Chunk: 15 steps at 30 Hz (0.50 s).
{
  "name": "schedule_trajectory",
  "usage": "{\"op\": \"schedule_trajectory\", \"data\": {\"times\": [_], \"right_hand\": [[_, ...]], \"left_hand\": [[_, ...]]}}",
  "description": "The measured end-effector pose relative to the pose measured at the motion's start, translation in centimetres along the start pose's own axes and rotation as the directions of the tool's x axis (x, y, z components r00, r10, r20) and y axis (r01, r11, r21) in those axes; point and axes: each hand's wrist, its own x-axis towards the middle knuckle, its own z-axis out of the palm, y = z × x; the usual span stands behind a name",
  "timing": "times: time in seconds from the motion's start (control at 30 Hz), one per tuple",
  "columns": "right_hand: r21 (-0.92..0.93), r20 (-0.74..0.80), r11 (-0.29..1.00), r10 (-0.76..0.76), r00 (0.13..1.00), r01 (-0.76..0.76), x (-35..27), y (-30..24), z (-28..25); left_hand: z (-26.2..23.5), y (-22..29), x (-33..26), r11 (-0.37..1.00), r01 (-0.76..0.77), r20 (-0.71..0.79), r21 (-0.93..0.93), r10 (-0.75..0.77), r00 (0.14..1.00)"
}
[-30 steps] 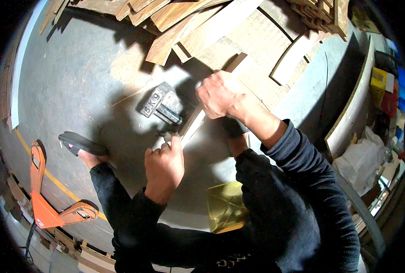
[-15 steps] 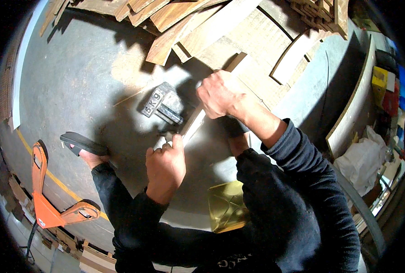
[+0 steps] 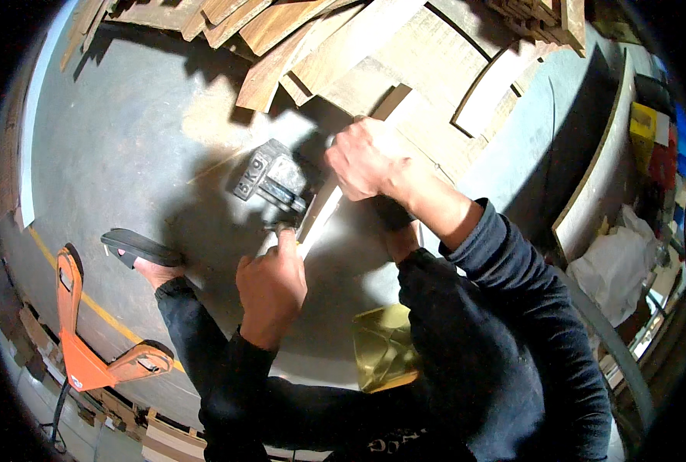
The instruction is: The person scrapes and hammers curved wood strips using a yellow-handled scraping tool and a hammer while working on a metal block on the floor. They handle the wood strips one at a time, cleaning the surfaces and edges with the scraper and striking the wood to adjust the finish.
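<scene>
Hands: left hand (image 3: 272, 283) fisted at wood strip (image 3: 318, 218) | right hand (image 3: 364, 159) gripping it | metal weight (image 3: 272, 180) beside

Planks (image 3: 312, 46) piled at the floor's far edge; an orange pallet jack (image 3: 81, 346) lower left; a white bag (image 3: 616, 266) right; a yellow bag (image 3: 385, 350) below

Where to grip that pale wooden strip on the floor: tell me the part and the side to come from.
Probably the wooden strip's lower end, from the right, its long edges in the grip. The grey metal weight crowds its left side; the right hand covers its upper end and the left hand sits just below it.
</scene>
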Motion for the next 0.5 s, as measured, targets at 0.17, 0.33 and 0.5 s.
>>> {"op": "schedule_trajectory", "data": {"times": [0.17,0.33,0.5], "right_hand": [[0.022,-0.039,1.0,-0.003,0.999,0.004,0.0,-0.1,-0.1],[-0.033,0.076,0.999,0.029,0.997,-0.027,0.2,-0.2,-1.0],[-0.02,0.146,0.999,0.034,0.989,-0.032,0.5,-0.4,-1.8]], "left_hand": [[-0.2,0.1,0.1,0.995,-0.054,0.015,0.079,0.053,0.998],[0.2,0.3,0.1,0.994,-0.082,-0.067,0.073,0.087,0.994],[0.2,0.5,0.1,0.985,-0.075,-0.046,0.156,0.083,0.995]]}}
